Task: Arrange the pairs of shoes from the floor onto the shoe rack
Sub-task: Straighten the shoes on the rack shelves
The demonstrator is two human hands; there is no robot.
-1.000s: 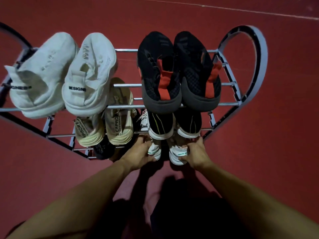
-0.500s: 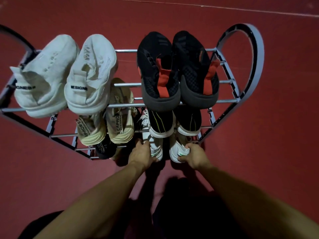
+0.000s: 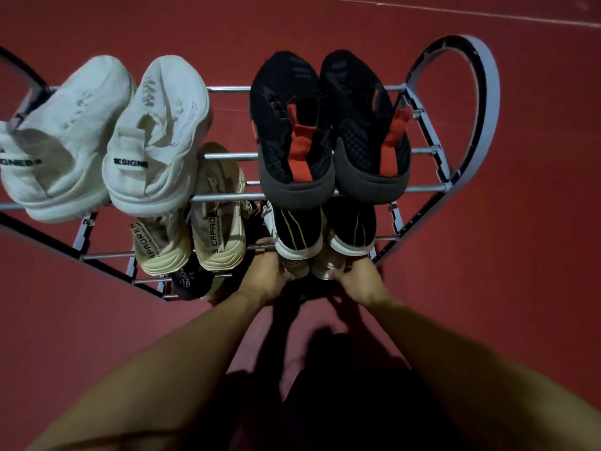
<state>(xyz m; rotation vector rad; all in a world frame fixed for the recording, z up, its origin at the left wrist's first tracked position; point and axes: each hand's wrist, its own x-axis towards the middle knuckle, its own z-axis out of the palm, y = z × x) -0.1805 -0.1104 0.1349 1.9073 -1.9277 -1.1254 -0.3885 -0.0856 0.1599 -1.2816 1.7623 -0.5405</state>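
Both my hands have pushed further in since a moment ago, and the pale pair with the green marks, whose heels stuck out clearly before, is now mostly tucked under the shelf above. My left hand [image 3: 266, 278] is curled on the heel of the left pale shoe [image 3: 294, 266], my right hand [image 3: 356, 281] on the heel of the right pale shoe [image 3: 327, 266], low at the front of the shoe rack [image 3: 468, 118]; those heels are blurred and dim. Top shelf: one white pair [image 3: 107, 141] on the left, heels printed in black letters, and one black pair with red heel tabs [image 3: 328, 131] on the right. Shelf below: one beige pair [image 3: 195, 236] with lettered heel straps, and one black pair with white soles [image 3: 322, 234] just above my hands. One dark shoe [image 3: 192, 281] peeks out low on the left. That makes five pairs I can count, plus that single shoe, all over red floor [image 3: 520, 288].
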